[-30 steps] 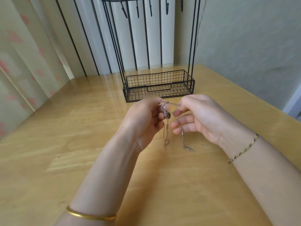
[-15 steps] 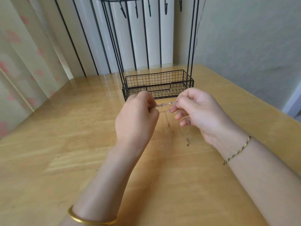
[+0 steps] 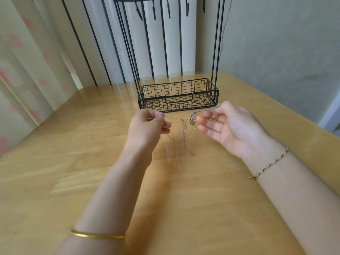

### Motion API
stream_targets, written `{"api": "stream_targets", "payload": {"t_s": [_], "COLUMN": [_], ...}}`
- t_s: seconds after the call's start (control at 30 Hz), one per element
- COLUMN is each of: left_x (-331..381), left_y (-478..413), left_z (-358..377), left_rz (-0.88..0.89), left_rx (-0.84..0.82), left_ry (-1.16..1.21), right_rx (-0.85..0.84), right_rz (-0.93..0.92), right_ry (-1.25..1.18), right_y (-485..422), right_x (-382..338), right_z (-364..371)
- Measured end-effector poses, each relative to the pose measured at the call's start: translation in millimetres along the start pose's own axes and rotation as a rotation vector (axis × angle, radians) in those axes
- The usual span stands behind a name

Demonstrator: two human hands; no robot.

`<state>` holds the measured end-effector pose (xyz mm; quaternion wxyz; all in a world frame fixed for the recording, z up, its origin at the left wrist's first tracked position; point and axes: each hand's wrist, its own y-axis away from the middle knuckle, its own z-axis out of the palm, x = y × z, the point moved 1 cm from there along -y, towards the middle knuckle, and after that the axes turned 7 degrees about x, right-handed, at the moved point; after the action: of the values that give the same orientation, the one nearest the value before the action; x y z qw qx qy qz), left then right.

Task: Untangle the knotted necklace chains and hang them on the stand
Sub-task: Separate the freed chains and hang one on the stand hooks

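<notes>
Head camera, nearest first: a plain gold bangle (image 3: 97, 236) circles the left wrist and a braided yellow-and-black cord bracelet (image 3: 268, 163) the right, with both forearms raised over the pale wooden table (image 3: 55, 162). Further out, the left hand (image 3: 147, 126) has its fingers curled, pinching one end of the thin silvery-pink necklace chains (image 3: 184, 128). The right hand (image 3: 231, 126) pinches them between thumb and forefinger, its other fingers loosely extended. The chains run crosswise between the hands, clear of the tabletop. Their tangled clump (image 3: 192, 119) sits just beside the right fingertips and well apart from the left, and blurred loose ends dangle below it. The right hand is therefore better placed to pick at the knot while the left anchors the strand. Directly beyond stands the black wire stand with a mesh basket base (image 3: 178, 96). Its small black hooks (image 3: 154, 13) hang high above and bare. Nothing blocks the way there, but the knot looks unresolved.
</notes>
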<state>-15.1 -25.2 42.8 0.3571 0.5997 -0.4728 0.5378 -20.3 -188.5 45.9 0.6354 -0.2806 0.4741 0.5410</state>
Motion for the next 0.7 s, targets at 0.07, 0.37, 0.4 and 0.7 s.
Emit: {"api": "stream_targets", "payload": {"t_s": [0.07,0.37,0.4,0.7], "left_x": [-1,-5,-5,-3], "left_y": [0,-7,-7,-1], "left_z": [2,0,1,2], "left_rz": [-0.082,-0.339,-0.347,-0.25], "left_rx": [-0.008,-0.019,-0.023,0.045], "left_ry": [0.133,0.718,0.737,0.543], "right_rx": [0.028,0.114,0.113,0.076], "right_rz": [0.015,0.118,0.133,0.117], "right_ry": [-0.008,-0.042,-0.07,-0.264], "right_y": [-1,-12,-12,-6], "right_x": [1,6,7,9], "right_z": [1,-7,-6,2]}}
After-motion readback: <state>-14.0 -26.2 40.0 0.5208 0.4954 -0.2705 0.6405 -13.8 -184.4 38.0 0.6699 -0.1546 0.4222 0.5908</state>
